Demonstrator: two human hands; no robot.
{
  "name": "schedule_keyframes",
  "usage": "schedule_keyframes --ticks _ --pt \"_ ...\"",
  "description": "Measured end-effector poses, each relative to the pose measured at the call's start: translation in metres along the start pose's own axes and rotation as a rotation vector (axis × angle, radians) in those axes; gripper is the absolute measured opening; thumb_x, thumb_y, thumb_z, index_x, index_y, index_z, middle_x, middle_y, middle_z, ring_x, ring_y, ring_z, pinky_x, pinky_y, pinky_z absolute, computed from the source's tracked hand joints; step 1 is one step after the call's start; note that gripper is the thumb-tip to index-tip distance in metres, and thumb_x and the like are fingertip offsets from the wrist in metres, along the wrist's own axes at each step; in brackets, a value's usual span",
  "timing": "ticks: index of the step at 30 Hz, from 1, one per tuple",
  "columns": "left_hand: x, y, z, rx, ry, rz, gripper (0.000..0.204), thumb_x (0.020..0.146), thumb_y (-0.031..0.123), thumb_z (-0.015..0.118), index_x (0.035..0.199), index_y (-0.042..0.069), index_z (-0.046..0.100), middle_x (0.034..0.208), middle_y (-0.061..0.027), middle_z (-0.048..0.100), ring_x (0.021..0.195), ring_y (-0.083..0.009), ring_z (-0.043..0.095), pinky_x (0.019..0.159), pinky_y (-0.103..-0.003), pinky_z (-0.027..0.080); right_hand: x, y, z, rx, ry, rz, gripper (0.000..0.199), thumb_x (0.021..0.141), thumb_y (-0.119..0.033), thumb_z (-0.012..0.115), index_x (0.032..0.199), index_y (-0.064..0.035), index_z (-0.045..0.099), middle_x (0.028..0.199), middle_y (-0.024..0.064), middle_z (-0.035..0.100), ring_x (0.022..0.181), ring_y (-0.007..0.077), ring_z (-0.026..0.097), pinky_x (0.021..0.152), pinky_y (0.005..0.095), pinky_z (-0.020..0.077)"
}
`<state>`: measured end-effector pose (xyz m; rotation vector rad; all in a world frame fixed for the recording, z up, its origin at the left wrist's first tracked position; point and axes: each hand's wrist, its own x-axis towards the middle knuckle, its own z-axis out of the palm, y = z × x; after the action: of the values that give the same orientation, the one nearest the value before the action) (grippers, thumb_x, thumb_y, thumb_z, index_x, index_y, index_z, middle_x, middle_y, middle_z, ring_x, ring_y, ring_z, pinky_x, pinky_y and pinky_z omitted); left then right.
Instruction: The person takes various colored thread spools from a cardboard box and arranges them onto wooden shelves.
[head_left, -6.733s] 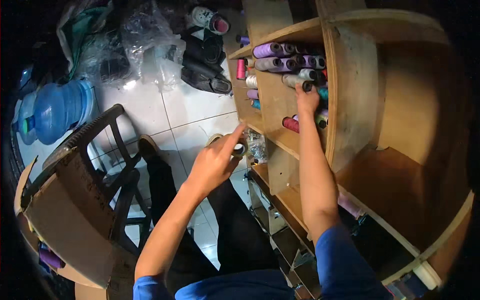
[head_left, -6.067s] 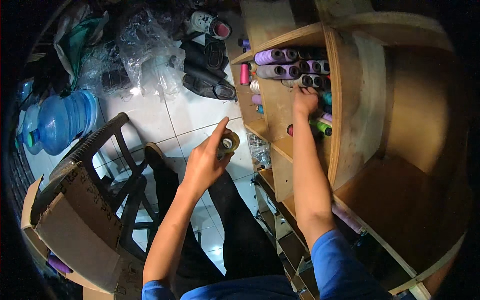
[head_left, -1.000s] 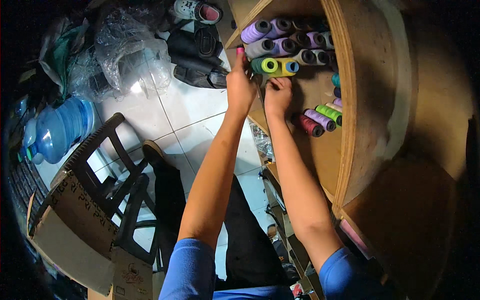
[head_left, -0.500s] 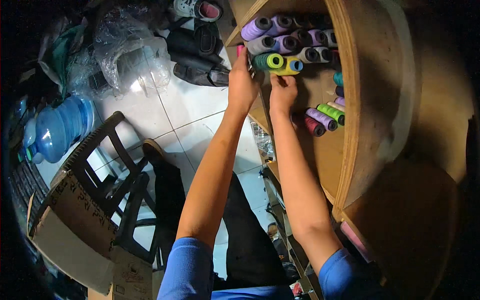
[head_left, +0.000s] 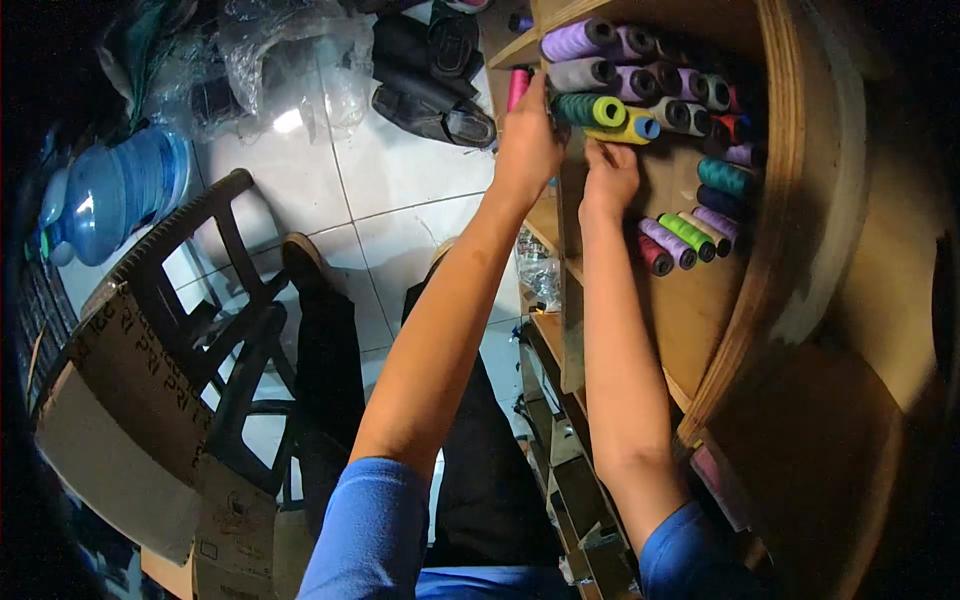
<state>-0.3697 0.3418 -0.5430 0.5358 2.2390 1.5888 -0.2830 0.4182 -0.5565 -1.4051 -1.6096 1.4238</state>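
My left hand [head_left: 530, 150] is at the left end of a green thread spool [head_left: 585, 110], its index finger stretched up along that end and the other fingers partly hidden. The spool seems to be in its grip. Just right of it, my right hand [head_left: 611, 180] has bent fingers against the underside of a yellow thread spool [head_left: 627, 128] with a blue core; its fingertips are partly covered. A pink spool [head_left: 518, 88] stands just left of my left index finger. Above these, purple spools [head_left: 578, 40] and a grey spool [head_left: 580, 75] lie stacked with their ends toward me.
A curved wooden edge [head_left: 775, 200] bounds the shelf at the right. Lower in it lie a dark red spool [head_left: 655, 248], a lime green spool [head_left: 685, 236] and several others. A black chair [head_left: 230, 230], blue water bottle [head_left: 115, 200], cardboard box [head_left: 120, 400] and dark sandals [head_left: 440, 110] are at the left.
The view has shifted, so the shelf shows farther right and more spools appear. Both hands stay at the green and yellow spools. More of the pink spool shows beside my left hand.
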Motion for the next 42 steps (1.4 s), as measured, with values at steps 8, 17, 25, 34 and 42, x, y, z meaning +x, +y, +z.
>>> schedule_keyframes --ticks 8,17,25,34,42 --pt "-0.070 -0.018 -0.043 -0.091 0.012 -0.258 0.067 0.071 -0.006 0.063 0.132 0.001 0.036 0.115 -0.0232 0.055 0.102 -0.0291 0.059 0.080 -0.034 0.052 -0.075 0.001 -0.021 -0.209 0.050 0.021 0.030 0.075 -0.003 0.062 0.103 0.0047 0.055 0.092 0.0084 0.060 0.082 0.0186 0.057 0.078 0.0292 0.0449" --pt "-0.192 0.060 -0.250 0.009 0.049 -0.620 0.057 0.075 0.001 0.063 0.128 -0.002 0.041 0.108 -0.0248 0.060 0.102 -0.0290 0.060 0.078 -0.037 0.052 -0.200 -0.016 -0.019 -0.351 -0.539 0.199 0.025 0.080 -0.009 0.064 0.102 0.0011 0.060 0.090 0.0090 0.064 0.082 0.0153 0.061 0.076 0.0276 0.0479" --pt "-0.250 0.257 -0.535 -0.085 0.623 -0.205 0.009 0.083 -0.003 0.047 0.086 -0.001 0.056 0.087 -0.0100 0.062 0.075 -0.0139 0.060 0.070 -0.027 0.049 -0.226 -0.060 0.060 -0.573 -0.966 -0.168 0.028 0.078 0.000 0.057 0.106 -0.0009 0.057 0.094 0.0122 0.064 0.082 0.0178 0.062 0.072 0.0276 0.0499" --pt "-0.271 0.104 -0.723 0.944 0.640 -0.685 0.040 0.074 0.018 0.066 0.108 -0.001 0.056 0.103 -0.0216 0.060 0.098 -0.0351 0.057 0.088 -0.038 0.045 -0.271 -0.092 0.146 -0.760 -1.154 -0.360 0.027 0.079 -0.011 0.057 0.105 -0.0022 0.059 0.077 0.0106 0.065 0.070 0.0188 0.064 0.066 0.0295 0.0502" --pt "-0.251 0.075 -0.719 1.461 0.139 -0.040 0.052 0.065 -0.004 0.058 0.115 0.009 0.052 0.120 -0.0120 0.050 0.116 -0.0296 0.045 0.092 -0.041 0.039 -0.302 -0.093 0.130 -0.755 -1.209 -0.214 0.029 0.079 -0.011 0.056 0.106 -0.0049 0.058 0.082 0.0154 0.066 0.078 0.0289 0.065 0.071 0.0366 0.0500"
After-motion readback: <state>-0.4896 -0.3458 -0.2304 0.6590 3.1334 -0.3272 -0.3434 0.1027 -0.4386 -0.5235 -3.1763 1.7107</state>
